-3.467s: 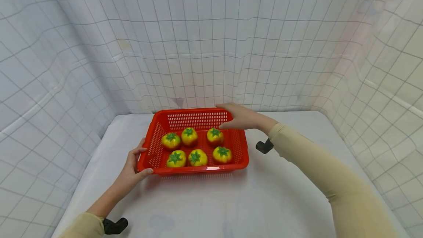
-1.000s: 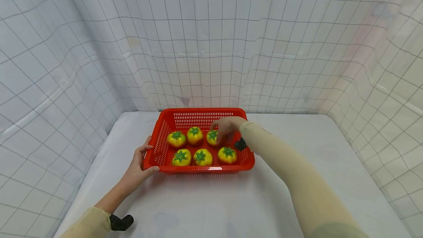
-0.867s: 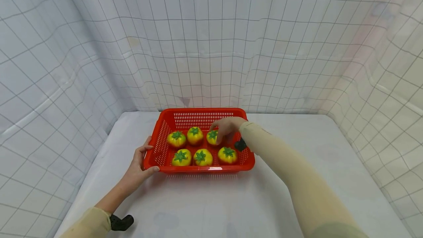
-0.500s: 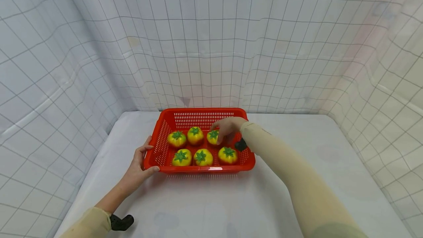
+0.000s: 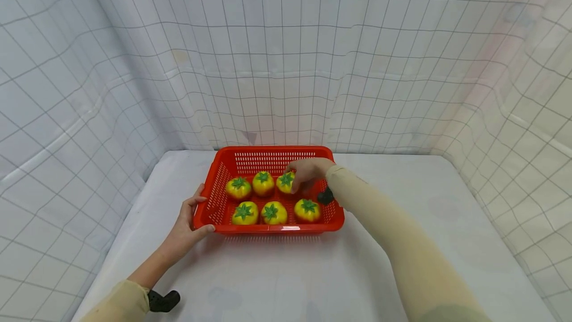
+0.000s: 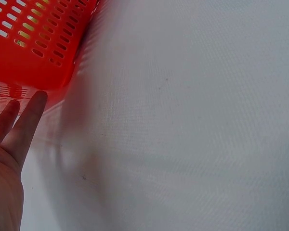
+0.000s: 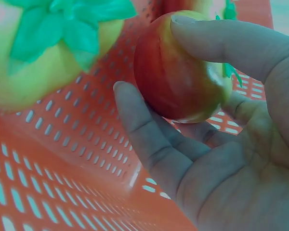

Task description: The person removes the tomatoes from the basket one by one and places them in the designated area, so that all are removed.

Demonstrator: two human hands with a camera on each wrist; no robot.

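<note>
A red slotted plastic basket (image 5: 274, 149) stands on the table and holds several yellow-and-red tomatoes with green star-shaped leaves. My left hand (image 5: 184, 227) holds its front left corner, thumb on the front rim and fingers at the left side; two fingers reach out straight against the wall in the left wrist view. My right hand (image 5: 308, 170) is inside the basket and grips the back right tomato (image 5: 284, 182). In the right wrist view the thumb lies on top of this tomato (image 7: 176, 79) and the fingers pass underneath. Its right part is covered in the head view.
Left of the held tomato sit two back-row tomatoes, one in the middle (image 5: 263, 184) and one farther left (image 5: 239, 189). The front row has tomatoes at left (image 5: 245, 213), middle (image 5: 274, 213) and right (image 5: 307, 210). Grid-patterned white sheets (image 5: 286, 63) enclose the white table (image 5: 393, 188).
My right hand has come down from over the back rim onto the back right tomato. Since half a second ago that tomato has shifted slightly left and up. My left hand keeps its hold.
</note>
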